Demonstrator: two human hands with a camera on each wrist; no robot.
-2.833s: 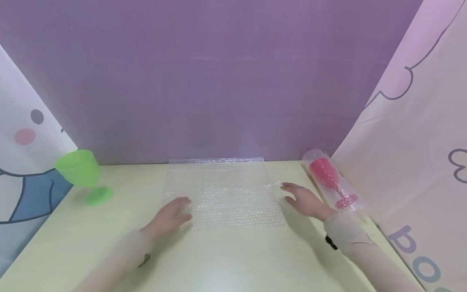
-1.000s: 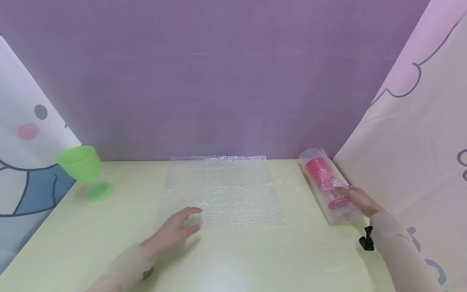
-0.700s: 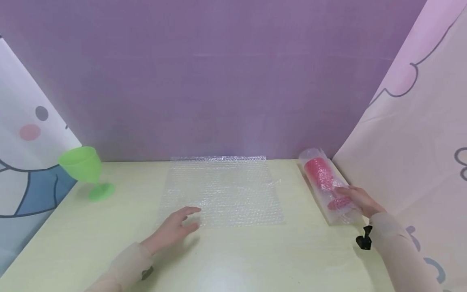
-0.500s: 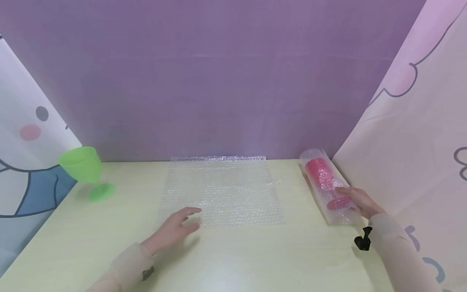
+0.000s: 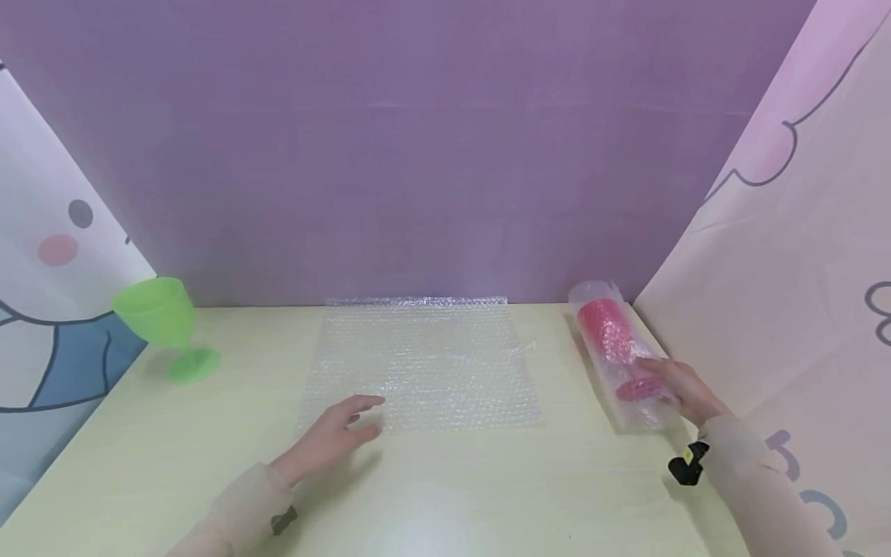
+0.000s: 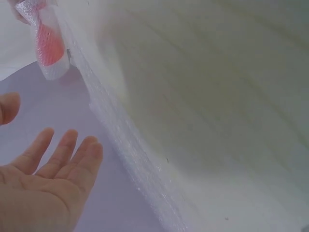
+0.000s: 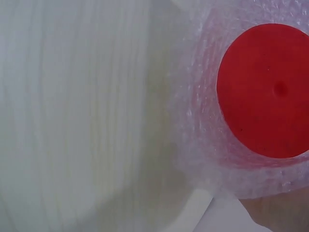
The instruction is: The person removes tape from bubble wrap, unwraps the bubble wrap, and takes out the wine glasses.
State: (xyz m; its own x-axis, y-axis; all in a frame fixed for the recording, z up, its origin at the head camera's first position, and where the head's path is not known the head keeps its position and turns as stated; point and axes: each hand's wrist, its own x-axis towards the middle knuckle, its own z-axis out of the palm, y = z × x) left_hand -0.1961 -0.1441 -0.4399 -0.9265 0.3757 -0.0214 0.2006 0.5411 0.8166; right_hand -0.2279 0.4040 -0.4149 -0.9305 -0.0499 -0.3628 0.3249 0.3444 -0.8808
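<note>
Goblet (image 5: 604,322), red and rolled in bubble wrap (image 5: 642,418), is held near its foot by the right hand (image 5: 685,387). Left hand (image 5: 326,439), fingers apart, holds nothing; flat bubble sheet (image 5: 431,360) lies between the hands. Foot end is uncovered, so gripping loose wrap alone could let the goblet slide out

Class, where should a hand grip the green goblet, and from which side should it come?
Grip the green goblet by its narrow stem, probably with the empty left hand, coming from the right. The goblet stands on its foot, and the bowl flares wider above the stem, which should help against slipping. The printed wall is close on the left, so the right side looks easier.
</note>
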